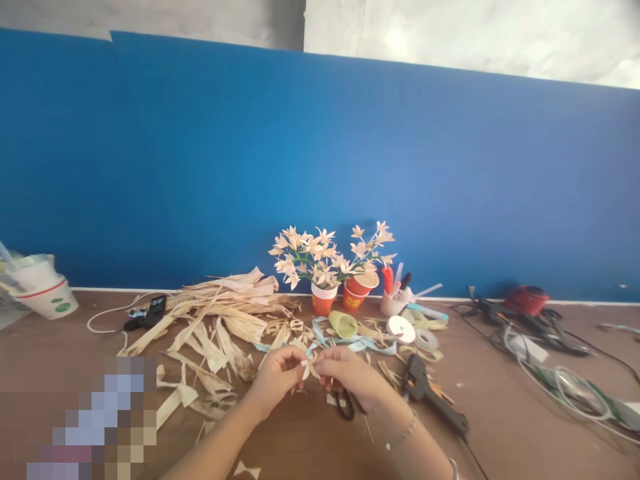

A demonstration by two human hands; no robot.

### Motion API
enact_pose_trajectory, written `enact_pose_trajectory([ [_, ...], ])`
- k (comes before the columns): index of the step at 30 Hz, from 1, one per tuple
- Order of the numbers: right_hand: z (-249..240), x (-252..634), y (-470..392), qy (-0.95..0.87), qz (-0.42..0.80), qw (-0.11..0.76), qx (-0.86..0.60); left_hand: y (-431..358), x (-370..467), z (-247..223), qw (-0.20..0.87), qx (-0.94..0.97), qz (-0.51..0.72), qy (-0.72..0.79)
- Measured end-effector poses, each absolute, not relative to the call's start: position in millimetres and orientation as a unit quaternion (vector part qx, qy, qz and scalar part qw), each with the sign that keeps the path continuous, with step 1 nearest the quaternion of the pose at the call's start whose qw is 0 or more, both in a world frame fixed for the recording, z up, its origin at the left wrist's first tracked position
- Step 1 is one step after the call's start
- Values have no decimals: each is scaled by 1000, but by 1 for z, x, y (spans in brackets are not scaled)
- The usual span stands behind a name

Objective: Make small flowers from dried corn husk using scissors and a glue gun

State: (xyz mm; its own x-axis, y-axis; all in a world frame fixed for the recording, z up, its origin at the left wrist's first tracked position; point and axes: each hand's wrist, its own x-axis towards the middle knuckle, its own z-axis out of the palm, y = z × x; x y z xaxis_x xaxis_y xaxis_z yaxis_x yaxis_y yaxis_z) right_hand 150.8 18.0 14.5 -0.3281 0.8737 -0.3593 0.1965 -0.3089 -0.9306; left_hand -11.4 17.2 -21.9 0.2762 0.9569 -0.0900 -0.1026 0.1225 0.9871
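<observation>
Between my two hands is a small pale flower (pixel 309 367) that looks made of dried husk. My left hand (pixel 276 381) pinches it from the left with thumb and fingertips. From the other side, the closed fingers of my right hand (pixel 353 375) grip it too; the exact hold is partly hidden. Black-handled scissors (pixel 345 405) lie just under my right hand, their blades out of sight. A black glue gun (pixel 433 395) rests on the table right of my right forearm. Strips of dried corn husk (pixel 215 347) spread out to the left of my hands.
Paper cups (pixel 323 303) with finished pale flowers (pixel 313 252) stand at the back by the blue partition (pixel 320 153). Nearby are a tape roll (pixel 426 339), a white spool (pixel 401 329) and a pen cup (pixel 393 304). Tangled cables (pixel 565 387) lie right; a white tub (pixel 47 299) stands left.
</observation>
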Motion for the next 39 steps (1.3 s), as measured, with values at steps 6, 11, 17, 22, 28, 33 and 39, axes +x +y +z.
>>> enact_pose_trajectory([
  [6,16,151,17,-539,604,320,-492,19,-12,-27,614,500,430,434],
  [11,19,149,16,-546,569,303,-535,20,-11,-23,535,576,442,433],
  [17,7,157,29,-554,520,309,-573,24,-13,-22,458,598,471,459],
  [22,-12,159,29,-592,499,249,-582,24,-13,-24,510,508,478,503],
  [28,7,176,29,-688,320,215,-615,23,-10,-23,558,468,491,478],
  [33,39,260,24,-652,168,152,-724,19,-7,-19,621,416,483,457],
  [39,17,308,-18,-589,83,-61,-802,17,-5,-21,675,363,478,428],
])
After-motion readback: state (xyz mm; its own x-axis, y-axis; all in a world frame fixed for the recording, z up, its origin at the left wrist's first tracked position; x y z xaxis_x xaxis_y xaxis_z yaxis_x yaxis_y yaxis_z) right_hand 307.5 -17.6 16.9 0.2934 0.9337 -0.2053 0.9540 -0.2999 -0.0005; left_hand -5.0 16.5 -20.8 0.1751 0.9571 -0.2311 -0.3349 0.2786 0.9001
